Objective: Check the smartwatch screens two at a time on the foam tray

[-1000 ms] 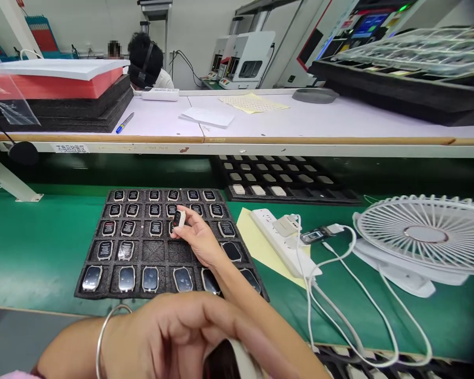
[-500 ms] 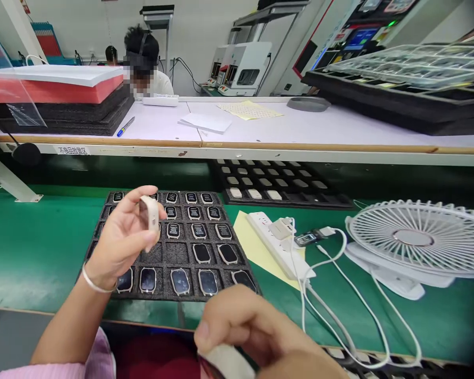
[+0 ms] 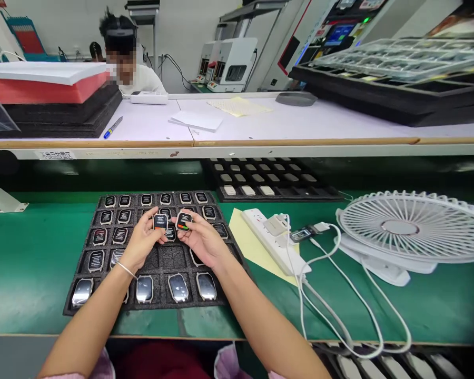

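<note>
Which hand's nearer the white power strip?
Right. The right hand, holding a watch, is left of the power strip, over the foam tray. The left hand, holding another watch, is farther left over the same tray.

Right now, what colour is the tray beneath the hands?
Dark grey, nearly black; the tray shows best in the head view.

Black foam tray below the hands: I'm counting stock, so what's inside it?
The tray holds rows of watch bodies, many showing text. The left hand and right hand, each holding a watch, and the forearms cover parts of it; what lies there cannot be seen.
</note>
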Demonstrator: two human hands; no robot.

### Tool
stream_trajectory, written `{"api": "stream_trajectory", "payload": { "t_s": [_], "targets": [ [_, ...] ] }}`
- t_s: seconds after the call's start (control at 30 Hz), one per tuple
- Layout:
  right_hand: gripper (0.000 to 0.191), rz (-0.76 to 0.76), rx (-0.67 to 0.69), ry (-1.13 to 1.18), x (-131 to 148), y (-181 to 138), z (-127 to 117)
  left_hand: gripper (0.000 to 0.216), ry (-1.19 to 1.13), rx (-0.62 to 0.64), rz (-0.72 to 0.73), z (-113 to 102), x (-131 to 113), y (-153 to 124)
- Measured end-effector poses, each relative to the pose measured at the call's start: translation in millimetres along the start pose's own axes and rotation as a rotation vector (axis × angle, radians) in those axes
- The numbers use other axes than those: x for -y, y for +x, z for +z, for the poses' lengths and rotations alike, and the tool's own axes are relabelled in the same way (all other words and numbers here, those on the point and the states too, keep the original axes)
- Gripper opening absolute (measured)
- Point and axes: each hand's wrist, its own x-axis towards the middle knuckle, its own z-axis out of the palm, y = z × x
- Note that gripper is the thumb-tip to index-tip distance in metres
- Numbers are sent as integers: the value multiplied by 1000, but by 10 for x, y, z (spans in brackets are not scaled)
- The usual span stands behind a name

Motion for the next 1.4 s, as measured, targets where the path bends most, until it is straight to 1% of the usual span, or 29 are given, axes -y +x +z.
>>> {"api": "stream_trajectory", "payload": {
  "t_s": [0.13,0.37,0.5,0.7,0.87,1.07,1.2,1.4],
  "targets": [
    [36,-22,7,6,-27,-35,23,67,-34,31,4,3,-3,-33],
    [41,-52,10,-69,-50,-46,32,56,-97,5,2,-4,-13,-29],
    [38,-105,30,-109,-59,-64,46,50,-82,5,25,-11,-15,-30],
    [41,-147,42,-186,-71,-85,65,49,-50,23,40,-9,-10,-36],
    [42,-169,38,-192,-81,-92,65,48,-45,18,54,3,-21,-45],
    [42,-157,41,-215,-83,-90,57,46,-5,1,51,28,-38,-60],
    [42,-123,30,-237,-96,-81,46,46,41,-24,47,38,-27,-60],
    [42,-118,37,-238,-111,-72,32,48,46,-28,39,34,-7,-45]
  ]
}}
